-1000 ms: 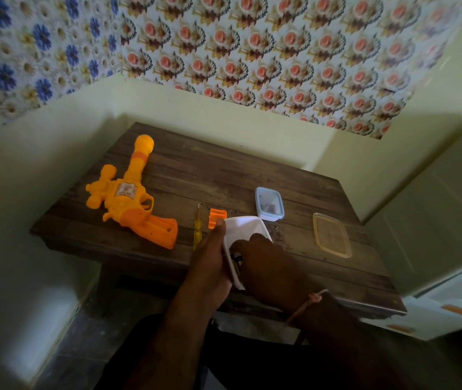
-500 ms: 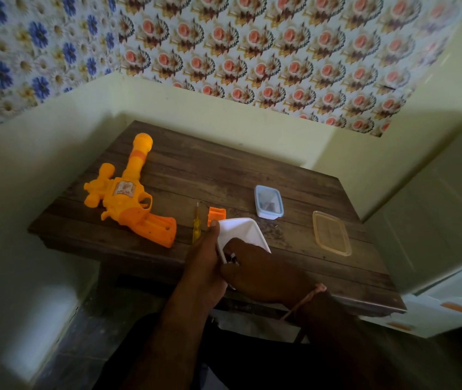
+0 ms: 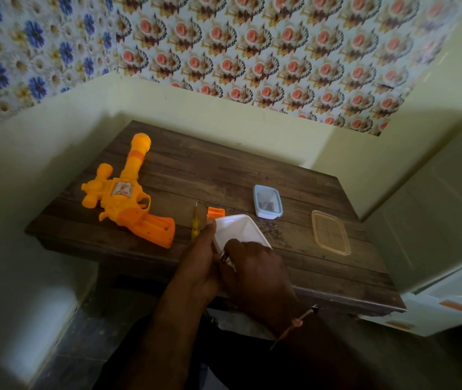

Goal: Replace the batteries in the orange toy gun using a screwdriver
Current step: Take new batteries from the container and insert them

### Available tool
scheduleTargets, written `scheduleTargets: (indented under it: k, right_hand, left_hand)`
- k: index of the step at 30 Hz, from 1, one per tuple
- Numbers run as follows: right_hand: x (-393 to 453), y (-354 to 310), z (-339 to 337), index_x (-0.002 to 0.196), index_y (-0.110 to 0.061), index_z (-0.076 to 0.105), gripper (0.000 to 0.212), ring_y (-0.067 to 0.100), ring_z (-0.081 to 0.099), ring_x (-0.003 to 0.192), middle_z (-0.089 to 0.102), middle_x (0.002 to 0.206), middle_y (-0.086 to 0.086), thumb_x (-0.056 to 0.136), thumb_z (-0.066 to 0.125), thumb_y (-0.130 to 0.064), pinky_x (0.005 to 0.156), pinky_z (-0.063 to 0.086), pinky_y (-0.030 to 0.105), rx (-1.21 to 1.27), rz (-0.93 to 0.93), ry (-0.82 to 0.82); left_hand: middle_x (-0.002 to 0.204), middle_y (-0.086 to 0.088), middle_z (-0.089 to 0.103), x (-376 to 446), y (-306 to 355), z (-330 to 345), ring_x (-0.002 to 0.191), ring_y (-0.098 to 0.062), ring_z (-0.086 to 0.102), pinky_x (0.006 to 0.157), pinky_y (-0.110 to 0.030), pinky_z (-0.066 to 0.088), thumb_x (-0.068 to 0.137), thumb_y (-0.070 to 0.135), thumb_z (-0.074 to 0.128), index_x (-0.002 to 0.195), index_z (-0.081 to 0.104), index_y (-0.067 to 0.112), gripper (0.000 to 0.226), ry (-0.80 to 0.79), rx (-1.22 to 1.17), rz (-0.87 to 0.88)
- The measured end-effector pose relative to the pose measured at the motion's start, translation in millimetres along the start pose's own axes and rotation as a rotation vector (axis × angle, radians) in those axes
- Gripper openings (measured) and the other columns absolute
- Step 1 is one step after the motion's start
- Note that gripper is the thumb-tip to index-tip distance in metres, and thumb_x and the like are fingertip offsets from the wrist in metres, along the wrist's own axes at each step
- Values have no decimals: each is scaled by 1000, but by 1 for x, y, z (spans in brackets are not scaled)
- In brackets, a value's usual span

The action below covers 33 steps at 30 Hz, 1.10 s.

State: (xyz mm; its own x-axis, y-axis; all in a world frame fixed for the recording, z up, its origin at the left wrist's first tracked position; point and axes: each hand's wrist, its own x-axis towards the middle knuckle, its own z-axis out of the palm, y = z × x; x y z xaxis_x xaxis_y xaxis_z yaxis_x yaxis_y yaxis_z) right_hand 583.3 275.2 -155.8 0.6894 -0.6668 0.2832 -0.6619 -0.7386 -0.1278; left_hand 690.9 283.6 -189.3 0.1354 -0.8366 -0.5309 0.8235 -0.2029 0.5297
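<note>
The orange toy gun [image 3: 128, 198] lies on the left of the wooden table [image 3: 224, 175], its grip open towards me. A yellow screwdriver [image 3: 195, 224] and the orange battery cover [image 3: 216, 213] lie beside it. My left hand [image 3: 198, 266] grips the left rim of a white container [image 3: 238, 230], tilted at the table's near edge. My right hand [image 3: 255, 273] reaches into the container and pinches a small dark battery [image 3: 225, 258] at its near end.
A small clear box with a blue rim [image 3: 267, 201] stands behind the white container, with small dark items inside. A clear lid [image 3: 330, 232] lies to the right. A pale cabinet [image 3: 435, 220] stands to the right of the table; walls close in behind and left.
My right hand has drawn back towards the near end of the white container. The left hand keeps hold of the rim. Gun, screwdriver and cover have not moved.
</note>
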Motion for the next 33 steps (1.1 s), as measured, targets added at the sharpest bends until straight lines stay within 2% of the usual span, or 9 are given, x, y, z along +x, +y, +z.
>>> scheduleTargets:
  k: [4, 7, 10, 13, 15, 18, 20, 25, 33]
  right_hand:
    - [-6, 9, -3, 78, -20, 64, 25, 16, 59, 58, 64, 67, -3, 84, 49, -39, 50, 44, 27, 19, -47, 217]
    - [-12, 16, -17, 87, -20, 67, 24, 17, 62, 60, 68, 72, 0, 87, 51, -37, 52, 48, 27, 81, -35, 304]
    - [-27, 16, -33, 119, -31, 61, 34, 17, 69, 82, 73, 97, -3, 90, 47, -45, 67, 55, 32, 55, 7, 70]
    - [-43, 22, -36, 140, -38, 35, 46, 18, 57, 119, 58, 131, -4, 95, 45, -45, 94, 51, 37, -52, 52, -231]
    - [-49, 23, -33, 132, -37, 41, 41, 20, 57, 119, 59, 131, -3, 93, 51, -42, 92, 52, 37, -107, 56, -237]
    - [-51, 33, -22, 106, -32, 59, 31, 19, 71, 81, 73, 95, -3, 77, 67, -36, 60, 57, 33, -141, 111, -80]
    - [-49, 47, -18, 101, -31, 63, 19, 20, 70, 68, 73, 87, 1, 82, 64, -33, 51, 57, 33, -14, 222, 83]
    - [-25, 122, -16, 112, -17, 64, 25, 6, 58, 66, 69, 100, 10, 95, 54, -32, 50, 38, 17, 342, 684, 282]
    - [11, 169, 15, 100, -13, 71, 23, 28, 64, 86, 70, 101, 14, 92, 57, -28, 74, 46, 29, 207, 684, 159]
  left_hand:
    - [99, -19, 71, 2, -2, 3, 89, -31, 67, 66, -41, 53, 95, 46, 53, 112, 64, 12, 40, 15, -19, -4]
    - [81, -13, 74, 5, -3, 4, 87, -32, 65, 70, -45, 52, 96, 45, 52, 102, 64, 15, 33, 37, -31, 17]
    - [106, -18, 70, 5, -3, 4, 99, -35, 65, 71, -48, 53, 94, 46, 54, 115, 62, 13, 40, 44, -38, 1]
    - [112, -18, 69, 6, -5, 5, 102, -35, 65, 74, -49, 54, 95, 47, 54, 118, 61, 15, 40, 29, -45, 2]
    - [110, -16, 71, 5, -7, 6, 101, -34, 67, 72, -48, 55, 96, 46, 53, 120, 62, 18, 38, 12, -27, 21]
    - [110, -14, 72, 3, -11, 12, 99, -30, 69, 70, -44, 57, 97, 46, 51, 126, 59, 19, 41, -38, -59, 50]
    - [119, -14, 67, 1, -10, 16, 105, -31, 66, 75, -49, 56, 96, 48, 49, 132, 52, 24, 44, -50, -62, 84]
    - [129, -14, 58, 3, -7, 13, 116, -31, 59, 85, -53, 53, 98, 50, 43, 140, 46, 25, 50, -41, 52, 188]
    - [133, -14, 57, 6, -13, 12, 115, -30, 59, 80, -50, 54, 80, 57, 53, 142, 44, 24, 71, -76, 110, 195]
